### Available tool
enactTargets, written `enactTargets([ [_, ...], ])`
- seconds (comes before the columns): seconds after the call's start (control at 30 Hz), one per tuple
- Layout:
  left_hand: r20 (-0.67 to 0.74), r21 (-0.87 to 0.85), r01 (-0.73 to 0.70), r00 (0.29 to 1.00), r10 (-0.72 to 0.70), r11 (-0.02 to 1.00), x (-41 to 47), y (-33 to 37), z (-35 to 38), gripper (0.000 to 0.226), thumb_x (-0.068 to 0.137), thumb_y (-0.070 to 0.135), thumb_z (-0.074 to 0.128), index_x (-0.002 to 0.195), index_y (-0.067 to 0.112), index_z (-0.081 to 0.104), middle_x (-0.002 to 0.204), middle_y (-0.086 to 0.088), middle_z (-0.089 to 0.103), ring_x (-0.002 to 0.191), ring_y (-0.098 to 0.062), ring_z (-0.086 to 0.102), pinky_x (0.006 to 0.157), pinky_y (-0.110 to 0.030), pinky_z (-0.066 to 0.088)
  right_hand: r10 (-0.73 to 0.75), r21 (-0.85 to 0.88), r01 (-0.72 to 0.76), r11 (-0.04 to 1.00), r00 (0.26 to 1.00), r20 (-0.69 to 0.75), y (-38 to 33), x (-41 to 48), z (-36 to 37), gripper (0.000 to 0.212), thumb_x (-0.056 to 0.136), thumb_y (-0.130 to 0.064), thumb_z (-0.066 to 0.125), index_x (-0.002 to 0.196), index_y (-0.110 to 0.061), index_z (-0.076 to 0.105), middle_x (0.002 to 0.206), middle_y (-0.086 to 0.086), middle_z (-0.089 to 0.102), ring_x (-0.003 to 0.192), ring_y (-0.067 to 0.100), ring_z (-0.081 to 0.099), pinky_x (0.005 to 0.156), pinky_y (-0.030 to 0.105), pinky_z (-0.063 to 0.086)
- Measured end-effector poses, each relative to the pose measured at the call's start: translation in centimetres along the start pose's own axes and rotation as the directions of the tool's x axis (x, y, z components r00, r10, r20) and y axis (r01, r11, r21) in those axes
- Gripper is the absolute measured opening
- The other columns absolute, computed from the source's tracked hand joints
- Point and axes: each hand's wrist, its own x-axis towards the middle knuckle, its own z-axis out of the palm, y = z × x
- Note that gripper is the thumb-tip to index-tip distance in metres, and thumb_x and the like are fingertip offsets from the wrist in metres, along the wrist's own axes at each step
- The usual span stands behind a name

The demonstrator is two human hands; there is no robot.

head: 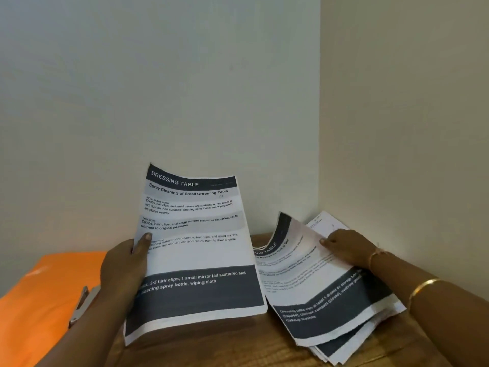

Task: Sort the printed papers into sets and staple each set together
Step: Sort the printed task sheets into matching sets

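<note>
Left hand [124, 268] holds a sheet [195, 247] upright above the table, thumb pressed on its face (fingers behind, unseen). Right hand [346, 247] pinches the curled top page [299, 255] of the pile [330, 308].

Risk: the pile is fanned, so two pages may lift together and mix sets.

Wooden table [264, 348] stands in a plain-walled corner. The stapler [79, 305] lies on an orange folder [39, 300].

The left hand [124, 266] is raised, forearm coming up from below. Its thumb [146, 238] presses the front of a sheet [193, 247] and its fingers wrap behind the edge. The right hand [346, 247] reaches in from the right, palm down on a pile of papers [330, 308]; whether it pinches one is unclear.
</note>
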Motion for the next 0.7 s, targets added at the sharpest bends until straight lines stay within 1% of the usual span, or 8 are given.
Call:
enactTargets([
  [0.1,0.009,-0.008,0.006,1.000,-0.006,1.000,-0.1,0.1,0.0,0.041,0.098,0.031,0.045,0.077,0.000,0.061,0.071,-0.008,0.057,0.075,-0.030,0.052,0.064,-0.035,0.035,-0.062,-0.286,0.048,0.957,0.997,-0.043,-0.9,-0.1,0.5,0.039,0.101,-0.045,0.026,0.092,-0.021,0.055,0.094,-0.002,0.060,0.087,0.014,0.058,0.076,0.027,0.044],
  [0.17,0.013,-0.021,0.006,1.000,-0.006,1.000,-0.1,0.1,0.0,0.041,0.098,0.031,0.046,0.076,0.001,0.061,0.070,-0.007,0.057,0.074,-0.030,0.052,0.063,-0.035,0.035,-0.102,-0.392,0.069,0.917,0.993,-0.063,-1.3,0.0,1.0,0.040,0.101,-0.046,0.026,0.113,-0.020,0.054,0.111,0.000,0.062,0.099,0.016,0.060,0.080,0.028,0.044],
  [0.3,0.016,-0.030,-0.004,1.000,0.005,1.000,-0.2,0.4,0.1,0.041,0.098,0.031,0.046,0.075,0.001,0.061,0.068,-0.006,0.056,0.068,-0.027,0.049,0.058,-0.033,0.033,-0.078,-0.451,0.067,0.890,0.997,-0.005,-1.3,0.3,2.5,0.047,0.098,-0.049,0.032,0.133,-0.019,0.038,0.119,0.003,0.061,0.105,0.020,0.060,0.084,0.030,0.046],
  [0.5,0.019,-0.022,-0.026,0.999,0.026,0.999,0.1,0.1,0.4,0.042,0.097,0.034,0.046,0.079,0.000,0.062,0.072,-0.007,0.059,0.066,-0.023,0.051,0.058,-0.029,0.036,-0.076,-0.475,0.058,0.878,0.997,-0.020,-1.1,0.1,3.3,0.047,0.098,-0.047,0.035,0.137,-0.020,0.036,0.132,0.003,0.049,0.117,0.021,0.051,0.094,0.033,0.042],
  [0.57,0.029,-0.052,-0.024,0.999,0.026,0.998,0.0,0.1,0.5,0.041,0.097,0.035,0.046,0.079,0.002,0.063,0.074,-0.007,0.061,0.068,-0.023,0.053,0.058,-0.029,0.037,-0.134,-0.389,0.083,0.918,0.985,-0.108,-2.3,0.0,2.9,0.045,0.099,-0.049,0.030,0.129,-0.019,0.044,0.127,0.003,0.053,0.113,0.020,0.052,0.092,0.033,0.044],
  [0.6,0.036,-0.070,-0.019,0.999,0.021,0.997,-0.1,0.2,0.5,0.039,0.097,0.035,0.047,0.080,0.004,0.063,0.075,-0.006,0.061,0.069,-0.022,0.054,0.057,-0.029,0.037,-0.143,-0.267,0.098,0.959,0.978,-0.155,-3.3,-0.1,2.5,0.048,0.099,-0.053,0.025,0.121,-0.018,0.050,0.119,0.003,0.058,0.106,0.020,0.056,0.087,0.031,0.045],
  [0.67,0.045,-0.096,-0.008,0.999,0.012,0.995,-0.3,0.3,0.5,0.035,0.097,0.035,0.047,0.081,0.008,0.062,0.075,-0.002,0.060,0.070,-0.021,0.054,0.057,-0.029,0.036,-0.107,0.103,0.129,0.986,0.975,-0.195,-5.7,-0.7,1.6,0.061,0.093,-0.060,0.017,0.098,-0.014,0.057,0.097,0.005,0.064,0.090,0.022,0.060,0.078,0.031,0.044],
  [0.7,0.049,-0.110,0.002,0.999,0.003,0.994,-0.4,0.4,0.5,0.033,0.097,0.034,0.047,0.081,0.010,0.062,0.075,-0.001,0.060,0.070,-0.021,0.054,0.057,-0.029,0.037,-0.093,0.292,0.146,0.945,0.978,-0.186,-7.0,-1.1,1.1,0.065,0.092,-0.060,0.017,0.094,-0.010,0.057,0.092,0.008,0.064,0.087,0.025,0.060,0.077,0.033,0.044],
])
